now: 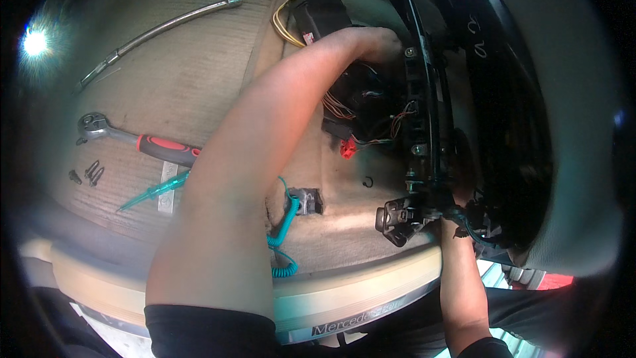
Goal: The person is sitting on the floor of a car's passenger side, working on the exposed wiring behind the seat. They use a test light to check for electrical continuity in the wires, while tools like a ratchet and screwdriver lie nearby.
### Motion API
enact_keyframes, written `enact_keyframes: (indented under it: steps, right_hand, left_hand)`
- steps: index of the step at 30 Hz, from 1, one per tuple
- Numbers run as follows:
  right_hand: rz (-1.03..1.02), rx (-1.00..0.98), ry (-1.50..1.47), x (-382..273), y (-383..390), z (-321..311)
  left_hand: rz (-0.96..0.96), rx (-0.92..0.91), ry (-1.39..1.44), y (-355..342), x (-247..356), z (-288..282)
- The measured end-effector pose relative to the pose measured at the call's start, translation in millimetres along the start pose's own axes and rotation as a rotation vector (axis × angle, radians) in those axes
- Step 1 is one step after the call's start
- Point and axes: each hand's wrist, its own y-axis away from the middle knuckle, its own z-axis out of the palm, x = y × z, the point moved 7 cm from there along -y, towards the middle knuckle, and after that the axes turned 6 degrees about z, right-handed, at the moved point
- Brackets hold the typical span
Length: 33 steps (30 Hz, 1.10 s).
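Head cam, only view I've got. My L hand (383, 45) is up at the blk metal frame (429, 86), knuckles by the long bar, most fingers out of sight; can't tell if it's gripping or loose. R forearm (462, 278) comes up from the lower edge & goes in under the blk bracket (401, 220) at the frame's near end; R hand's hidden in the dark there, so can't tell its state or hold.

Frame itself stands R of ctr, running roughly top to bottom of the pic, bolts showing along its L side. Just L of it I see loose wiring (339, 107) w/ a red connector (347, 148) over the beige carpet (351, 219). Blk module (321, 12) w/ yellow wires (283, 23) sits beyond the L forearm, near top ctr. Small dark hook (368, 181) lies on the carpet btwn connector & bracket.

Over on the L: flex bar (169, 28) at the back, ratchet (165, 148) w/ red/blk handle partly behind the L arm, few dark screws (94, 174) beside it. Teal screwdriver (156, 189) lies across a pale flat strip (168, 200); teal coiled cord (285, 229) shows R of the arm.
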Motion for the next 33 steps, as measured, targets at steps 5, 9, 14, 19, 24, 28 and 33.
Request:
enact_keyframes:
  steps: [5, 9, 14, 19, 24, 28, 33]
  right_hand:
    - [0.013, 0.000, -0.144, 6.0, 4.7, 5.2]
    - [0.032, 0.009, -0.102, 6.0, 9.2, -1.6]
    - [0.024, 0.013, -0.099, -2.1, 9.5, -6.4]
    - [0.029, 0.007, -0.101, -3.8, 15.4, -7.5]
    - [0.041, 0.003, -0.113, -6.0, 18.0, -5.4]
    - [0.042, 0.009, -0.109, -5.9, 15.9, -9.7]
    - [0.039, 0.008, -0.109, -6.1, 14.7, -11.5]
  left_hand:
    - [-0.472, 0.053, 0.564, 14.7, -5.4, 0.5]
    - [0.214, -0.578, -0.765, 12.2, 74.4, 36.2]
    - [0.194, -0.326, -1.189, 41.8, 118.5, 9.2]
    - [0.185, 0.059, -0.573, 51.5, 97.2, -4.1]
    - [-0.181, -0.173, -0.435, 54.9, 31.7, -52.9]
    - [-0.373, 0.030, -0.036, 53.6, 10.3, -68.0]
    - [-0.237, -0.186, -0.146, 47.3, 13.3, -51.3]
